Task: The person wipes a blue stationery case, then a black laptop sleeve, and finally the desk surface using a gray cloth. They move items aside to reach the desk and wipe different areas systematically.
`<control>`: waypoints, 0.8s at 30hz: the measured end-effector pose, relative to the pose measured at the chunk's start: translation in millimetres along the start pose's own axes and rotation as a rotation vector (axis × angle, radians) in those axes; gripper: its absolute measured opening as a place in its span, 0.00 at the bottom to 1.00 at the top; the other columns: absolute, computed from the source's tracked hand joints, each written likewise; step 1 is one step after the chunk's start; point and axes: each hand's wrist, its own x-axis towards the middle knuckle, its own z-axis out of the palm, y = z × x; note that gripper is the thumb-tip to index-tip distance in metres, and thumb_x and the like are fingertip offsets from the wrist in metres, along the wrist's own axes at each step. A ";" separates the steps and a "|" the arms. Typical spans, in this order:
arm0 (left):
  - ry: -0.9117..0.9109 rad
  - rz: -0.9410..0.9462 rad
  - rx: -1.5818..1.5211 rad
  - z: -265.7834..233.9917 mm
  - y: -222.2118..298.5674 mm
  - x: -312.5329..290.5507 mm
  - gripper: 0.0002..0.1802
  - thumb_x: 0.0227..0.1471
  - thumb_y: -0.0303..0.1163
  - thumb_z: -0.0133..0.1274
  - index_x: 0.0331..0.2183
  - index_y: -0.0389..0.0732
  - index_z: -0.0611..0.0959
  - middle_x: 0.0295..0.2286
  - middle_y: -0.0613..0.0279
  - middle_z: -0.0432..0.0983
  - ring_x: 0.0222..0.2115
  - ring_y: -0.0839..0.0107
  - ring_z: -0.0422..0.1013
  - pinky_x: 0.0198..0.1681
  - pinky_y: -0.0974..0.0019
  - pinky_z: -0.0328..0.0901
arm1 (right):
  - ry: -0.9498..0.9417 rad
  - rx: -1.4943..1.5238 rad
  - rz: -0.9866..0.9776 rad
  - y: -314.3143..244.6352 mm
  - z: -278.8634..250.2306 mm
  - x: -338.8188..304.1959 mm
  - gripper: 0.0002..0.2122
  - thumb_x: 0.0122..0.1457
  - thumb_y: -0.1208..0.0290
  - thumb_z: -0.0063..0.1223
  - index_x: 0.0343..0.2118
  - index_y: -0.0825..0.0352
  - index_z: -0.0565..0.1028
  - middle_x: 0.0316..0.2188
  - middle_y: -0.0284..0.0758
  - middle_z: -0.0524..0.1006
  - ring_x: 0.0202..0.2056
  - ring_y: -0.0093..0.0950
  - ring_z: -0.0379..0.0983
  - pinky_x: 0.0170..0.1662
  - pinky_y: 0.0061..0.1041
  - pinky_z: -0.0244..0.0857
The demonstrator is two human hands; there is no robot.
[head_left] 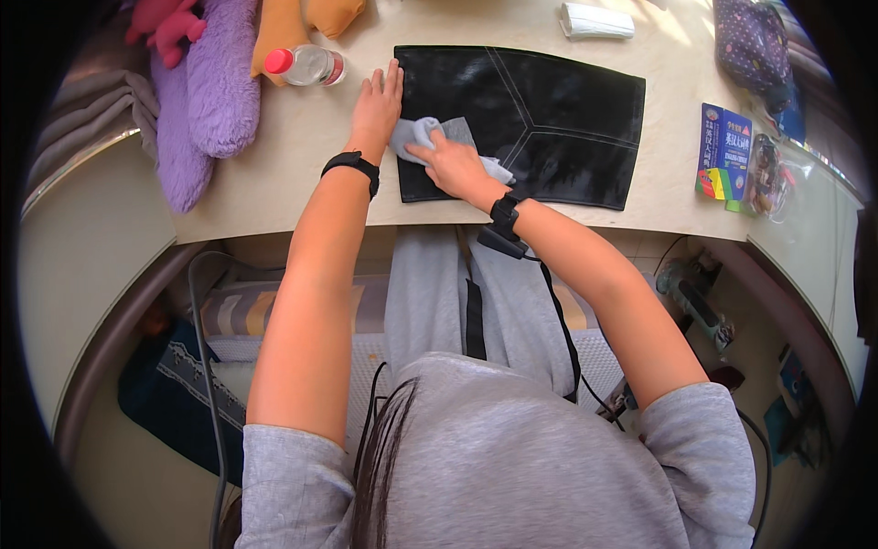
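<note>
A black leather-like panel (576,119) with pale stitched seams lies flat on the light table. My left hand (377,105) rests at its left edge, fingers stretched out and pointing away from me. On the panel's lower left part, my right hand (450,163) presses down on a grey cloth (423,131). The fingers of that hand are bent over the cloth, and some of it bunches up in front of them. Part of the cloth is hidden under the hand.
Left of the panel stand a clear bottle (309,66) with a red cap and purple plush pieces (219,82). Behind them are orange plush (279,37) and a pink toy (169,32). A white folded pack (596,21) lies at the back; a blue book (725,154) sits right.
</note>
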 end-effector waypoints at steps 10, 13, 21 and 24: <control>-0.236 0.018 0.070 -12.4 6.9 4.4 0.71 0.17 0.53 0.70 0.60 0.33 0.52 0.61 0.49 0.42 0.57 0.58 0.57 0.55 0.62 0.55 | -0.053 0.033 0.009 22.7 -49.8 5.4 0.21 0.50 0.73 0.52 0.50 0.49 0.71 0.38 0.42 0.67 0.33 0.42 0.72 0.37 0.37 0.68; -0.149 -0.049 0.097 -4.3 14.6 8.5 0.63 0.28 0.49 0.67 0.60 0.33 0.53 0.61 0.49 0.43 0.55 0.58 0.58 0.54 0.62 0.56 | 0.037 -0.001 0.226 29.3 -47.6 29.2 0.22 0.51 0.72 0.51 0.51 0.49 0.70 0.39 0.43 0.68 0.34 0.43 0.72 0.38 0.36 0.69; -0.267 0.009 0.121 -18.0 8.7 9.8 0.52 0.40 0.47 0.59 0.60 0.36 0.53 0.62 0.50 0.42 0.55 0.59 0.59 0.53 0.62 0.56 | -0.335 -0.033 -0.014 -26.6 11.1 -23.0 0.24 0.47 0.77 0.51 0.51 0.51 0.72 0.39 0.42 0.68 0.33 0.39 0.73 0.37 0.35 0.68; -0.259 0.007 0.149 -23.7 8.1 8.1 0.43 0.48 0.41 0.52 0.60 0.37 0.54 0.62 0.51 0.43 0.55 0.59 0.59 0.52 0.62 0.56 | -0.373 0.000 -0.103 -28.4 -6.4 -33.2 0.24 0.47 0.78 0.50 0.50 0.50 0.72 0.37 0.41 0.67 0.32 0.40 0.73 0.36 0.35 0.68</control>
